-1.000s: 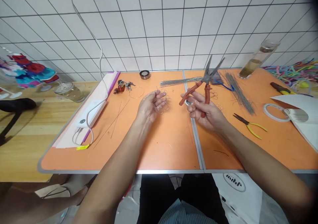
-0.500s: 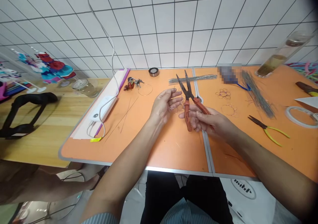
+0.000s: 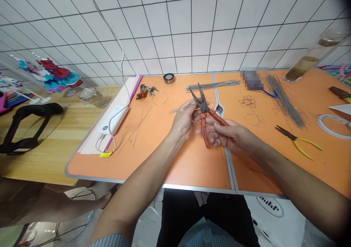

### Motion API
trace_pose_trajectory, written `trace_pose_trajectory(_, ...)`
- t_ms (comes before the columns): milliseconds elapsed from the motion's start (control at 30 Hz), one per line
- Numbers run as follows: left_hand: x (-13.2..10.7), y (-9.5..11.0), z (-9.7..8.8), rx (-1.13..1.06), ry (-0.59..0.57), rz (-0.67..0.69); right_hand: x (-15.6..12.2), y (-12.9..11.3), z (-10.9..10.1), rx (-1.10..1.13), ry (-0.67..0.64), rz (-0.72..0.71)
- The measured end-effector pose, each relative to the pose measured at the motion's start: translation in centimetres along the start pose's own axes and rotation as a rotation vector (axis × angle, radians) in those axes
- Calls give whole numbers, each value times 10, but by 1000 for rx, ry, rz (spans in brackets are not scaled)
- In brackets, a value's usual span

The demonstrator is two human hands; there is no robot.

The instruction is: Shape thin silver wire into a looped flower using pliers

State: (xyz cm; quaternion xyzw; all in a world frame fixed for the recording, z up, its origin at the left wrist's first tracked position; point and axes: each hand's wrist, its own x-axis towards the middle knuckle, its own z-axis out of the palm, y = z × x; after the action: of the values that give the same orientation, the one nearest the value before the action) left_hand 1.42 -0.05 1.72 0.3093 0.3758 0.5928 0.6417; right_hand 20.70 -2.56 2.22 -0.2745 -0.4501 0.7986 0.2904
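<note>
My right hand [image 3: 233, 135] is closed round the red handles of a pair of pliers [image 3: 203, 106]. The plier jaws point up and stand apart. My left hand [image 3: 185, 120] is just left of the pliers, its thumb and fingers drawn together on a thin bent wire. The jaws and my fingers hide most of that wire. On the table to the right lie a wire flower shape [image 3: 247, 102] and a wavy wire ring [image 3: 253, 119]. A plain wire loop [image 3: 160, 98] rests at the back left.
Yellow-handled pliers [image 3: 297, 140] lie at the right. Wire bundles [image 3: 212, 86] lie along the back, near a tape roll [image 3: 169, 78] and keys [image 3: 150, 90]. A white power strip [image 3: 113, 120] with its cord occupies the left side. A glass bottle [image 3: 303, 66] stands back right.
My left hand has moved slightly right and closed more, its thumb now near the jaws. The pliers have dropped a little and shifted left.
</note>
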Motion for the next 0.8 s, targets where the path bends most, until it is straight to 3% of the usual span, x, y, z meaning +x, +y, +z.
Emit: trace_pose_trajectory(800,-3,2,-3,-36,-113,3,1,7,2,-71,72,-67)
